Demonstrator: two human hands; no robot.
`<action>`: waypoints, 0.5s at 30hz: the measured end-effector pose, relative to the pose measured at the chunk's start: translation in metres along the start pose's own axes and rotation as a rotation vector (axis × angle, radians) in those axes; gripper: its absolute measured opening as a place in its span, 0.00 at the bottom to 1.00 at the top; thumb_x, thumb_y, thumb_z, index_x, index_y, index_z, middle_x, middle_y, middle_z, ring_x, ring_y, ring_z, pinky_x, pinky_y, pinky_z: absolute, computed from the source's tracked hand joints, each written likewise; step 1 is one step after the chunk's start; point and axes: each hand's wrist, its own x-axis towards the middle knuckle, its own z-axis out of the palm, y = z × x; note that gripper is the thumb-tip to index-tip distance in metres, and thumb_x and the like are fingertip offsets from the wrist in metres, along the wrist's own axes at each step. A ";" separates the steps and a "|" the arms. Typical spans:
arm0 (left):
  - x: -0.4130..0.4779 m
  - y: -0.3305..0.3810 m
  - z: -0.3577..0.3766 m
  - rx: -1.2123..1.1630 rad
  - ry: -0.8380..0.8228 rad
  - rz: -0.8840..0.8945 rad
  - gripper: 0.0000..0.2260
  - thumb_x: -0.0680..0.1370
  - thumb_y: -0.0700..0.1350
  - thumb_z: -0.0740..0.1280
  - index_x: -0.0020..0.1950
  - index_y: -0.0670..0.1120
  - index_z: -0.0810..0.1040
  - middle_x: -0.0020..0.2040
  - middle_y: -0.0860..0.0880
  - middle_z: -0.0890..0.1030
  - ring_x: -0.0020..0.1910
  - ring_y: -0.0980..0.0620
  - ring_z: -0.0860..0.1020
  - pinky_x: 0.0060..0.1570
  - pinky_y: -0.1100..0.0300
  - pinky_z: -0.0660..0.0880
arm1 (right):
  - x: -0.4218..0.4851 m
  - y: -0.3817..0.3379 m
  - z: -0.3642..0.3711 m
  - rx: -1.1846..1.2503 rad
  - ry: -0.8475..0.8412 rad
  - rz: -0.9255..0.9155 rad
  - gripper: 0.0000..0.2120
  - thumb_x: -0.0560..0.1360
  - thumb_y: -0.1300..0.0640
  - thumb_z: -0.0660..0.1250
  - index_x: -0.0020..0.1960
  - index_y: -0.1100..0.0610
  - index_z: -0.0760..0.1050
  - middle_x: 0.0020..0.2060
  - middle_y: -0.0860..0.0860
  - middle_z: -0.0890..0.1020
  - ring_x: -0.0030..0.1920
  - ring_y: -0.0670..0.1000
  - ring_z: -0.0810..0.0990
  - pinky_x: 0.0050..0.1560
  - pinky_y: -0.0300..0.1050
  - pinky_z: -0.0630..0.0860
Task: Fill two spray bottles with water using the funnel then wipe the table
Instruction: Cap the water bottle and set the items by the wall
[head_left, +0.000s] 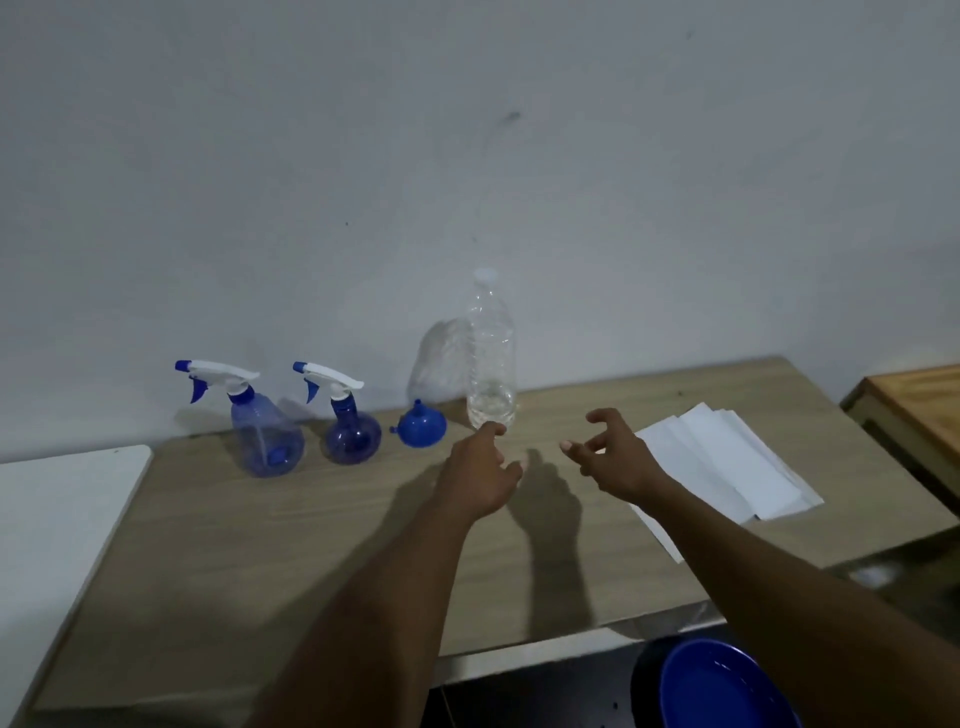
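I see two blue translucent spray bottles standing upright along the back edge of the table (218, 545), close to the wall. The cone-shaped bottle (267, 439) stands nearest the back left corner; the round-bellied bottle (352, 435) stands just beside it to the right. Both carry white trigger heads with blue nozzles pointing left, and both heads are screwed on. I cannot tell how much water either one holds. Just right of the round one, the blue funnel (422, 425) rests mouth down with its spout pointing up, apart from both bottles.

Next along the back edge stands a tall clear water bottle (491, 358) with a white cap on, with a little water low in its base. A stack of white paper towels (727, 462) lies flat toward the right edge of the table.

My left hand (485, 475) reaches forward with its fingers loosely spread, one fingertip near the foot of the water bottle; I cannot tell whether it touches. My right hand (615, 457) hovers just beside it, fingers curled apart, over the near corner of the towels. Neither hand holds anything.

A white board (57, 525) abuts the left edge, a wooden surface (919, 400) stands off the right edge, and a blue bowl (722, 686) sits below the front edge. Nothing lies between my hands and the bottles.
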 end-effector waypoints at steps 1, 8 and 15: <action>-0.004 0.001 0.004 0.003 -0.020 0.001 0.24 0.74 0.50 0.72 0.69 0.51 0.72 0.51 0.49 0.80 0.53 0.49 0.79 0.56 0.58 0.73 | -0.008 0.005 -0.004 -0.003 0.019 0.007 0.30 0.74 0.41 0.72 0.68 0.51 0.64 0.45 0.50 0.83 0.51 0.54 0.83 0.57 0.58 0.80; -0.031 0.009 0.032 0.006 -0.220 0.041 0.24 0.74 0.51 0.71 0.69 0.52 0.71 0.53 0.47 0.80 0.55 0.47 0.79 0.57 0.56 0.75 | -0.070 0.033 -0.017 -0.058 0.138 0.113 0.26 0.76 0.42 0.70 0.69 0.50 0.65 0.51 0.53 0.83 0.51 0.53 0.83 0.50 0.51 0.80; -0.047 0.014 0.068 0.096 -0.352 0.080 0.27 0.74 0.54 0.71 0.71 0.50 0.70 0.61 0.46 0.78 0.60 0.45 0.77 0.61 0.52 0.74 | -0.123 0.065 -0.032 -0.075 0.232 0.192 0.21 0.77 0.44 0.69 0.65 0.52 0.71 0.48 0.50 0.81 0.47 0.46 0.80 0.42 0.41 0.75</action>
